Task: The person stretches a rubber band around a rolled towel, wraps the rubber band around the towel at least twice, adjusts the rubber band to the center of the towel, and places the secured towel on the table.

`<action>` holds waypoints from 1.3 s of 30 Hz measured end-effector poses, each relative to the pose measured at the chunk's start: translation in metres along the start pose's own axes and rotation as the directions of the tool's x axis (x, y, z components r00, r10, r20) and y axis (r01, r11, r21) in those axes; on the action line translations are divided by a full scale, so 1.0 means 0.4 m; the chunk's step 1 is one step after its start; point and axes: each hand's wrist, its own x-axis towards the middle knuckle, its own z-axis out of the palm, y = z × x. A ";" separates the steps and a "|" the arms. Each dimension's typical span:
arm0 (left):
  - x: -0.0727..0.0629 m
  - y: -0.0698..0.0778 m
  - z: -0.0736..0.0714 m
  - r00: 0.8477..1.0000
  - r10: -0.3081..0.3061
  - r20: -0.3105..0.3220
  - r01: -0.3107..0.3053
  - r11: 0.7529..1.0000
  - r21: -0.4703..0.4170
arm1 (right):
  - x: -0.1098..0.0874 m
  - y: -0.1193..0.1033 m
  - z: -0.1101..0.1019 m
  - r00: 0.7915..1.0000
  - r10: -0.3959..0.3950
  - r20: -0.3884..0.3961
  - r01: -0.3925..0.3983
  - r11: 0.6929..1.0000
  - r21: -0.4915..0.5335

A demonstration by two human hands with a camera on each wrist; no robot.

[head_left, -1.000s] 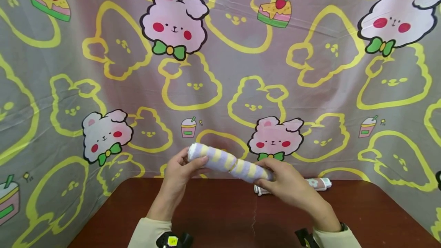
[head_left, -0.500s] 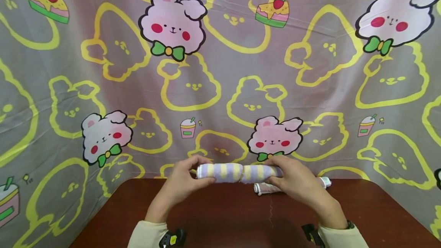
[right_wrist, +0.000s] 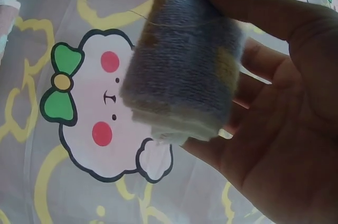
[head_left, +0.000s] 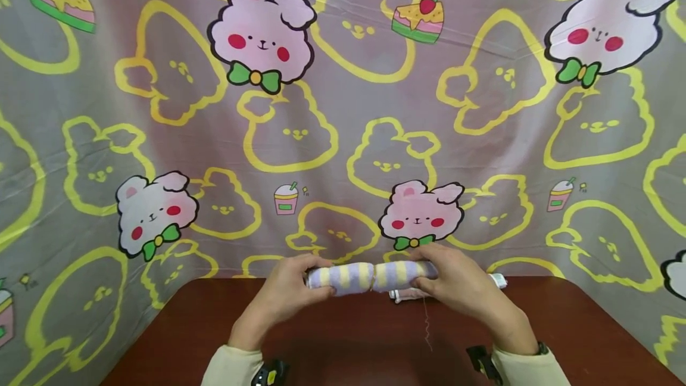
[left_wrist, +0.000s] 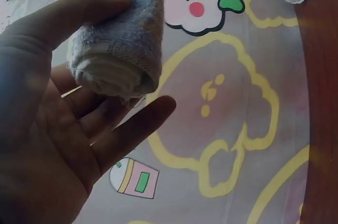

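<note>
A rolled towel point(head_left: 351, 277), striped lilac and yellow with a narrow tie round its middle, is held level above the table between both hands. My left hand point(head_left: 292, 288) grips its left end, thumb in front and fingers behind. The coiled white layers of that end show past the thumb point(left_wrist: 108, 5) in the left wrist view. At the opposite end, my right hand point(head_left: 455, 282) pinches the roll between thumb and fingers. A loose thread point(head_left: 427, 323) dangles from the towel near the right thumb, and it crosses the cloth in the right wrist view.
A second rolled towel point(head_left: 499, 280), white and pinkish, lies at the back of the dark red-brown table point(head_left: 343, 338), partly hidden behind the right hand. A curtain point(head_left: 343, 106) printed with bunnies, cakes and cups hangs along the table's back and sides.
The striped towel was tilted with its left end raised; the left hand has lowered that end, so the roll is nearly level. Both hands have kept their hold. The dangling thread has shifted right.
</note>
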 end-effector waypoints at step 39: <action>0.109 -0.070 0.398 0.953 0.117 0.279 -0.141 0.988 0.067 | -0.163 0.360 0.087 0.991 -0.062 0.116 0.091 0.959 -0.267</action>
